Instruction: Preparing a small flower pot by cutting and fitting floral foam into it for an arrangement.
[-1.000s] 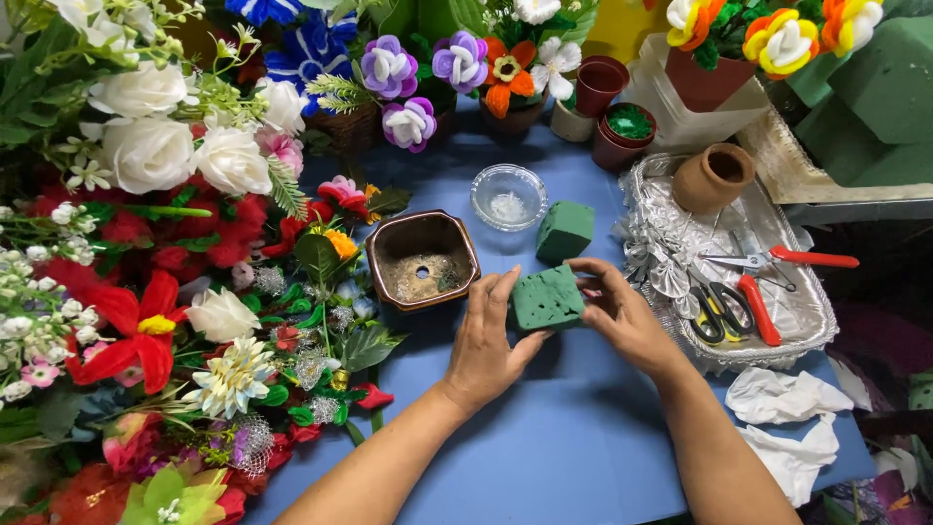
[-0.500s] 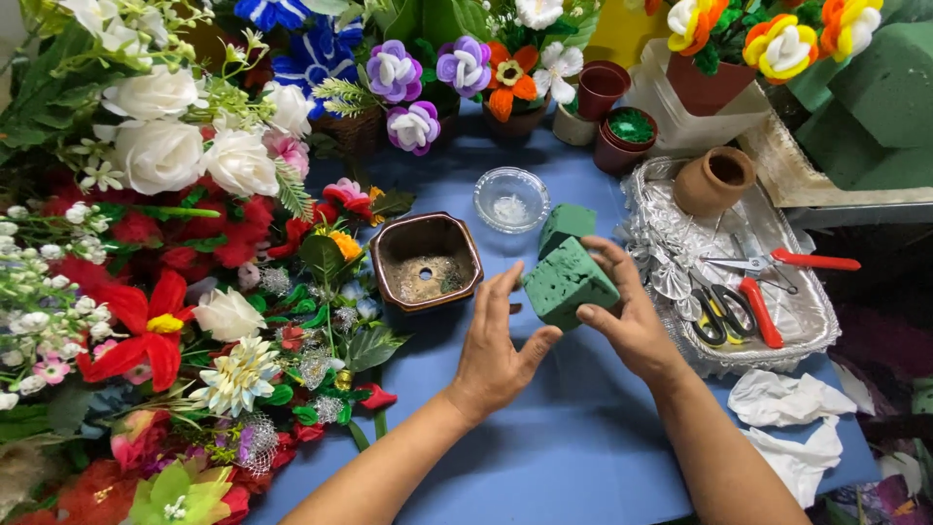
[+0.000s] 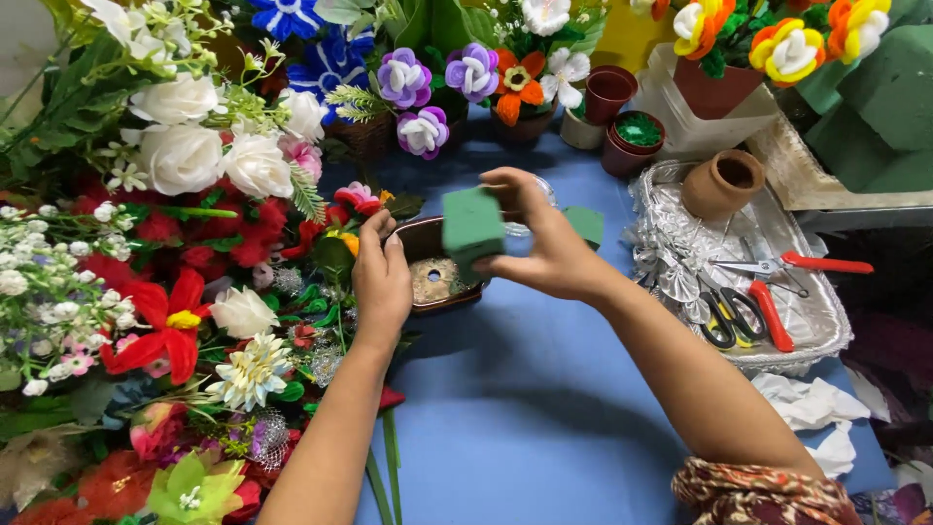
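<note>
My right hand (image 3: 549, 243) grips a green floral foam block (image 3: 472, 227) and holds it in the air just above a small dark brown square pot (image 3: 434, 277). My left hand (image 3: 381, 282) rests against the pot's left rim, fingers together, steadying it. A second, smaller green foam piece (image 3: 586, 223) lies on the blue table behind my right hand. A clear round dish is mostly hidden behind the raised block.
Heaps of artificial flowers (image 3: 175, 243) fill the left side. A foil tray (image 3: 807, 321) on the right holds scissors (image 3: 731, 316), red-handled cutters (image 3: 787, 267) and a clay pot (image 3: 724, 183). Small maroon pots (image 3: 622, 122) stand at the back; white tissue (image 3: 812, 408) lies lower right.
My right hand lifted the foam block off the table and carried it left over the brown pot. My left hand moved from the block to the pot's left rim.
</note>
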